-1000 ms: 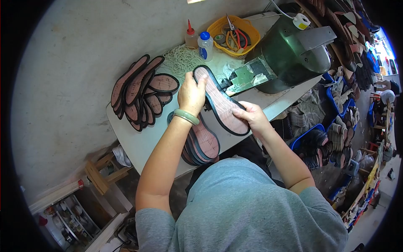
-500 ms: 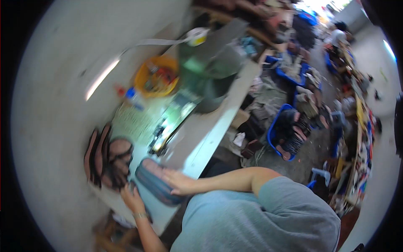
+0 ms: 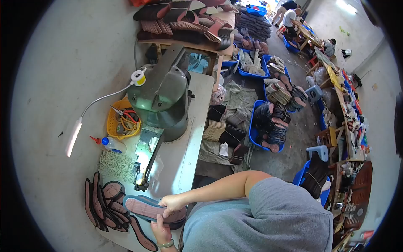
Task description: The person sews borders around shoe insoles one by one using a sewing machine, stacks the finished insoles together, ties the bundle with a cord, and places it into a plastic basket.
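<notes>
We see a flat, sole-shaped pink piece (image 3: 145, 206) edged in blue-grey. Our short-sleeved cloth shirt (image 3: 268, 216) is mottled grey.

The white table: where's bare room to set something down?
A bare strip of the white table runs between the green machine with its slim arm and the long edge opposite the wall. It's crowded along the wall, with the yellow basket, blue-capped bottle and cord heap, and at the near end, with insoles.
</notes>
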`<state>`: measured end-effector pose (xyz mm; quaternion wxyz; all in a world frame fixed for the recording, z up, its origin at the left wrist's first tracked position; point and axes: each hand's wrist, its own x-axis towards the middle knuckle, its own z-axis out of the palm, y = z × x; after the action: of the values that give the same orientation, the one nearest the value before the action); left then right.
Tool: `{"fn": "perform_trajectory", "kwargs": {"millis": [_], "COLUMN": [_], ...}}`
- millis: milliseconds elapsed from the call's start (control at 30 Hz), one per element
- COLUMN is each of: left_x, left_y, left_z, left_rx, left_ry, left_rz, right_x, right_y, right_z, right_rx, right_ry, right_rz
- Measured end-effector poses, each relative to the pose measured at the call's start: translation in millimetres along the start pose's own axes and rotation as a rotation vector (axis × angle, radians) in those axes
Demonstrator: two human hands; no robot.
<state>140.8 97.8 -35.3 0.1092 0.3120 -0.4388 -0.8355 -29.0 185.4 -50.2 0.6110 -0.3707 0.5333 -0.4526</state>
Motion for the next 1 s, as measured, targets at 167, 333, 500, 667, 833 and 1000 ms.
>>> {"fn": "perform_trajectory", "kwargs": {"millis": [167, 333, 500, 667, 833, 1000], "left_x": [18.3, 37.4, 95.9, 132.9, 152.6, 151.4], "left_y": [1.2, 37.1, 27.3, 34.4, 34.5, 48.9], "left_z": [11.5, 39.7, 17.5, 52.5, 31.7, 28.0], "left_rx": [0.074, -0.069, 0.411, 0.437, 0.295, 0.141], "left_ry": [0.093, 0.297, 0.419, 0.428, 0.355, 0.403], "left_rz": [0.047, 0.033, 0.585, 0.588, 0.434, 0.290], "right_x": [-3.6, 0.3, 17.7, 18.1, 13.7, -6.9], "right_y": [12.9, -7.1, -49.5, -47.2, -24.8, -15.2], "right_z": [15.4, -4.1, -44.0, -77.3, -73.9, -60.2], "right_rx": [-0.519, -0.999, -0.937, -0.857, 0.245, 0.434], "right_ry": [0.436, 0.581, 0.673, 0.770, 0.681, 0.131], "right_rz": [-0.292, -0.578, -0.643, -0.553, -0.328, 0.091]}}
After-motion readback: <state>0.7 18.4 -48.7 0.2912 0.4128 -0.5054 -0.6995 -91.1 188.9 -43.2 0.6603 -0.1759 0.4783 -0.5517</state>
